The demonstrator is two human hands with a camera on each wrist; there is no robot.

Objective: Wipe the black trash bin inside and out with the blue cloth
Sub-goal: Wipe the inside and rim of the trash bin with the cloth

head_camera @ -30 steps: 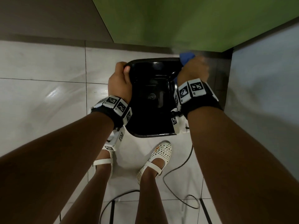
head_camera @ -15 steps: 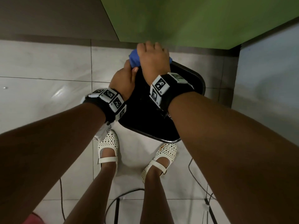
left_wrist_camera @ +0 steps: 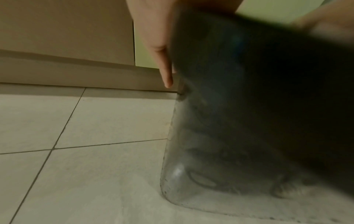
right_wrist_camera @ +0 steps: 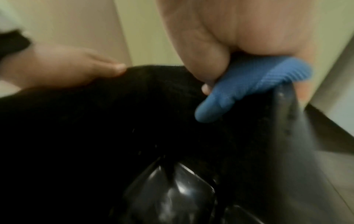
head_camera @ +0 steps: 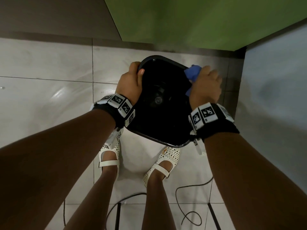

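Note:
The black trash bin (head_camera: 159,130) stands on the tiled floor between my hands, its open top facing me. My left hand (head_camera: 131,82) grips the bin's left rim, thumb inside, fingers down the outer wall (left_wrist_camera: 249,106). My right hand (head_camera: 206,83) holds the blue cloth (head_camera: 192,74) folded over the right rim, thumb pressing it against the inner wall; in the right wrist view the blue cloth (right_wrist_camera: 239,86) drapes over the edge of the bin (right_wrist_camera: 134,136). The shiny bottom of the bin shows inside.
A green wall (head_camera: 199,22) and a grey skirting stand just behind the bin, a pale panel (head_camera: 274,88) close on the right. My feet in white perforated shoes (head_camera: 166,156) are right below the bin. Black cables (head_camera: 191,213) lie on the floor tiles near my feet.
My right hand has moved with the cloth from the far left part of the rim, beside my left hand, round to the right rim. The bin has turned slightly; my left hand keeps its grip.

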